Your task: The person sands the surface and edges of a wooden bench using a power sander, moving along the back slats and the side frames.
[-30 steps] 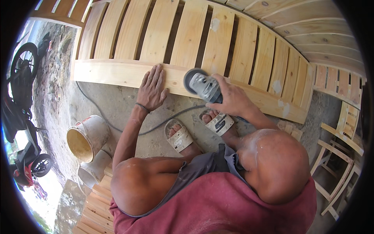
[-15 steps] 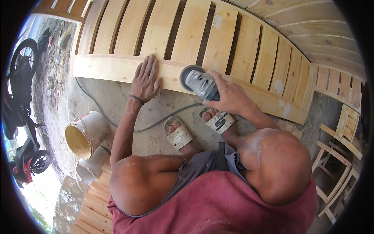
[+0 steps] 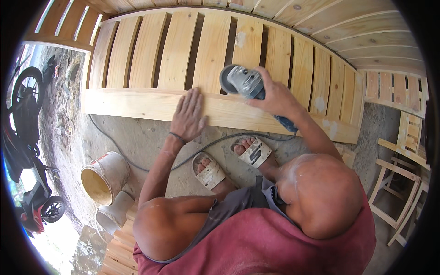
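A long pale wooden slatted bench [image 3: 137, 101] lies ahead of me. My right hand [image 3: 280, 98] is wrapped round the body of a grey and dark blue angle grinder [image 3: 246, 82]. Its round disc is over the slats just beyond the front rail; whether it touches the wood, I cannot tell. My left hand [image 3: 188, 114] lies flat on the front rail, fingers stretched toward the slats, to the left of the grinder. Whitish patches [image 3: 319, 102] show on some slats and on the rail's right part.
A dark power cord [image 3: 197, 156] runs across the floor between the bench and my sandalled feet [image 3: 255, 152]. Two dusty buckets [image 3: 106, 176] lie to the left. Wooden frames [image 3: 392, 192] stand at right, a motorbike [image 3: 30, 137] far left. A planked panel [image 3: 348, 23] rises behind the bench.
The grinder has moved away from me, from the front rail onto the slats. My left hand has slid a little right along the rail. The whole view has shifted slightly.
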A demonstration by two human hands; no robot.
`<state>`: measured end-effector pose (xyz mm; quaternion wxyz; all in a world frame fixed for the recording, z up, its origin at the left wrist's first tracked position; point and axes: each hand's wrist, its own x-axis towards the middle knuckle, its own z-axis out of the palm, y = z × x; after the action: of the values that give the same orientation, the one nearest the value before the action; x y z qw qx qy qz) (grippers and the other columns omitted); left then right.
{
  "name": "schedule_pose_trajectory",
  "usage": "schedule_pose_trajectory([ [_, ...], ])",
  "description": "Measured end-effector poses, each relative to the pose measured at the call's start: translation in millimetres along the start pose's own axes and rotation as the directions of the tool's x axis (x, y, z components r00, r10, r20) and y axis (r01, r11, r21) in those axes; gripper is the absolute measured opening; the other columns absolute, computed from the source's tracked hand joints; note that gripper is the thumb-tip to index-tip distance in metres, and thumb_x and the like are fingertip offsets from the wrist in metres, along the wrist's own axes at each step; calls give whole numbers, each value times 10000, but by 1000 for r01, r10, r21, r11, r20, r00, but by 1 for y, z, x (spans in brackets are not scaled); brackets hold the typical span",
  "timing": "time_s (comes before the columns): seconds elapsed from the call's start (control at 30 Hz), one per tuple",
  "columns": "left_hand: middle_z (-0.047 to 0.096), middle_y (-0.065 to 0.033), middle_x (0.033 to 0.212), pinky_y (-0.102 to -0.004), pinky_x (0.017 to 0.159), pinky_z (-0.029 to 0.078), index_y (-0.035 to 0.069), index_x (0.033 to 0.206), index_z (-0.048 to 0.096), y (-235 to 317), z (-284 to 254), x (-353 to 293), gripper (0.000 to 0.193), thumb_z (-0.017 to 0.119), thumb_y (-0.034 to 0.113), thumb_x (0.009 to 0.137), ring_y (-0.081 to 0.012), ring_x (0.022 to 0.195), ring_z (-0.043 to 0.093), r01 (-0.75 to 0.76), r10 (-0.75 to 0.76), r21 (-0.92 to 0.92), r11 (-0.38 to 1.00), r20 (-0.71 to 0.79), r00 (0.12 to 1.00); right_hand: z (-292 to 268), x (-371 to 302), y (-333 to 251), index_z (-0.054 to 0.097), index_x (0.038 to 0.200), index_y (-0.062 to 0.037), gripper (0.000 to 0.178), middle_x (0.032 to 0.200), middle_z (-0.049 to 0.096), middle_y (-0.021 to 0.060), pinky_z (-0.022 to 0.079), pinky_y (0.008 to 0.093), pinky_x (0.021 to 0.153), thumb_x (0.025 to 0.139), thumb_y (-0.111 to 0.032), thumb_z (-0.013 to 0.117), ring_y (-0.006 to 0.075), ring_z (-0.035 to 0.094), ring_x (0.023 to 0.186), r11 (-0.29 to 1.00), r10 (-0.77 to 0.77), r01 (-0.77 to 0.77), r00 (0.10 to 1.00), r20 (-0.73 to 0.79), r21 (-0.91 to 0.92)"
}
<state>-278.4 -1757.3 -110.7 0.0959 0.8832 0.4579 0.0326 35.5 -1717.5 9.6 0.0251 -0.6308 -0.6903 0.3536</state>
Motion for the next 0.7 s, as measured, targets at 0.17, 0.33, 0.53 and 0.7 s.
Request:
schedule_pose_trajectory([
  [0.17,240,-228,1638,-455,1262,121,-80,1512,330,29,5,22,703,337,427,1026,-347,1543,178,-94,93,-43,995,-18,995,-20,26,25,269,1501,-107,944,1216,629,327,500,494,975,794,-417,813,496,631,1125,999,-23,28,992,-126,35],
  [0.33,223,-233,1644,-454,1262,122,-76,1521,310,59,17,24,719,400,413,1002,-344,1542,185,-144,144,-107,984,-7,990,-39,65,36,279,1509,-89,952,1224,640,314,490,479,1002,807,-482,788,464,625,1173,999,-46,50,981,-188,15],
  [0.53,270,-250,1616,-479,1240,198,-64,1507,327,97,23,11,714,493,363,960,-379,1509,260,-276,274,-214,937,-39,961,-61,103,38,278,1512,-24,1054,1269,613,328,468,445,1040,768,-569,787,436,620,1200,999,36,-38,980,-196,-5],
  [0.7,305,-214,1611,-488,1227,229,-47,1480,386,98,28,-8,673,567,281,921,-380,1501,283,-276,274,-290,916,-46,961,-73,122,56,286,1512,22,1075,1288,603,323,465,427,1039,766,-575,780,402,617,1213,999,-26,32,942,-335,15],
])
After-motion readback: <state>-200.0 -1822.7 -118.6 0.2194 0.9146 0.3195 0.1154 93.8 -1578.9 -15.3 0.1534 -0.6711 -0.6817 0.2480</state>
